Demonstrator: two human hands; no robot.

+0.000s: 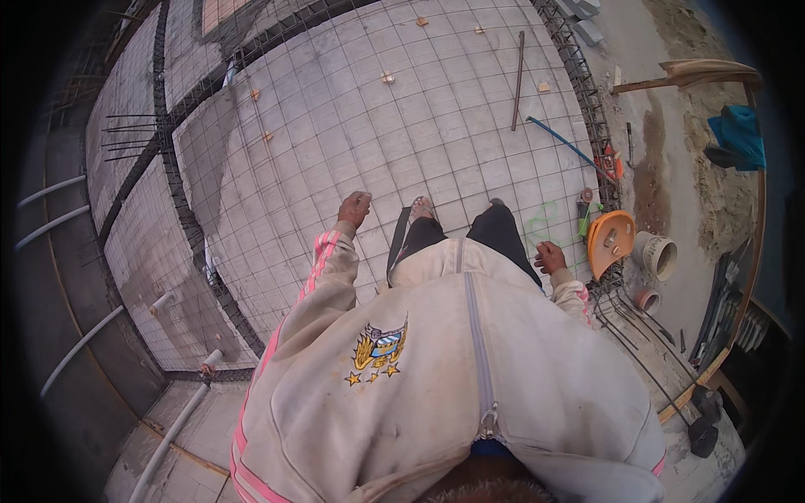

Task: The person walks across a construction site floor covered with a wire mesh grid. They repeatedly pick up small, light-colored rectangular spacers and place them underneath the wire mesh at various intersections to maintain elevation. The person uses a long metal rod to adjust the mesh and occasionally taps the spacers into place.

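Note:
My left hand (355, 209) hangs over the steel mesh (335, 142), its fingers loosely bent and a little apart. I see nothing in it. Beside my right thigh, my right hand (550, 256) hangs with its fingers slightly spread and no object between them. Both hands are apart from the mesh as far as I can tell. My feet stand on the grid of thin bars, which lies over pale grey panels. Nearest to my right hand is an orange hard hat (610, 244), with small pieces lying in it.
A blue bar (570, 148) and a brown rod (518, 81) lie on the mesh ahead. Rebar cages (597, 109) edge the panels. A pale pipe (654, 256) sits right of the hat. White pipes (172, 440) stick out at left. Blue cloth (740, 138) hangs on a wooden frame.

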